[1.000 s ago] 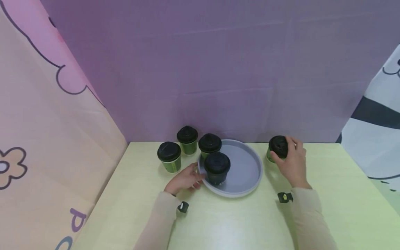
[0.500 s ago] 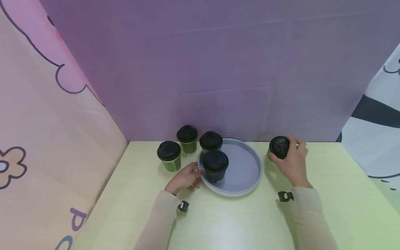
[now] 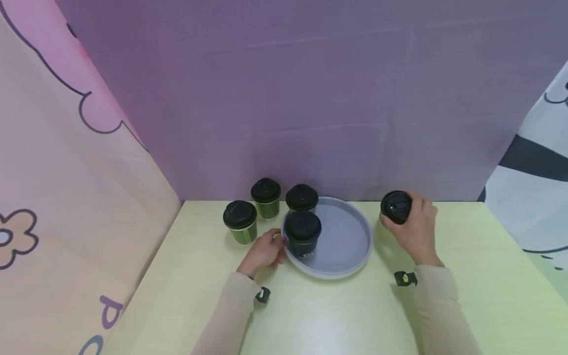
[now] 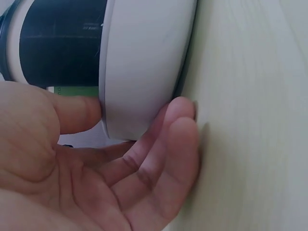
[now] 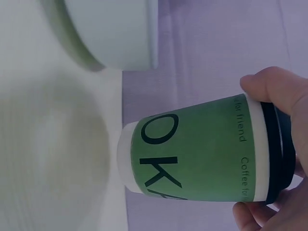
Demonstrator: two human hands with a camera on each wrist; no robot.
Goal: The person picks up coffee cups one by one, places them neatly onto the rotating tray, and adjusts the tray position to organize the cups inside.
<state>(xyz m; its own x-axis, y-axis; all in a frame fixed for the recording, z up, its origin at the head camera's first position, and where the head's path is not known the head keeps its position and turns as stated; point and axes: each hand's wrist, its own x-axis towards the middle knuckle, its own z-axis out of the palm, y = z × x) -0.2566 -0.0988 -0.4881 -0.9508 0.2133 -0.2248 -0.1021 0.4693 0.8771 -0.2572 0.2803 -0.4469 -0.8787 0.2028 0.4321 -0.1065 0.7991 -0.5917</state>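
Much of both hands and the cups is hidden or cropped

From the head camera, the right hand (image 3: 412,230) covers most of the body of the lifted cup (image 3: 395,207), so only its black lid shows; the print on all the cups is too small to read there. The left hand (image 3: 265,250) has its fingertips tucked out of sight at the edge of the grey tray (image 3: 350,256). In the left wrist view the tray (image 4: 139,67) and the dark cup (image 4: 57,45) behind it run off the frame. In the right wrist view the cup's (image 5: 207,154) lettering is cut off, and the tray (image 5: 120,33) is blurred and cropped
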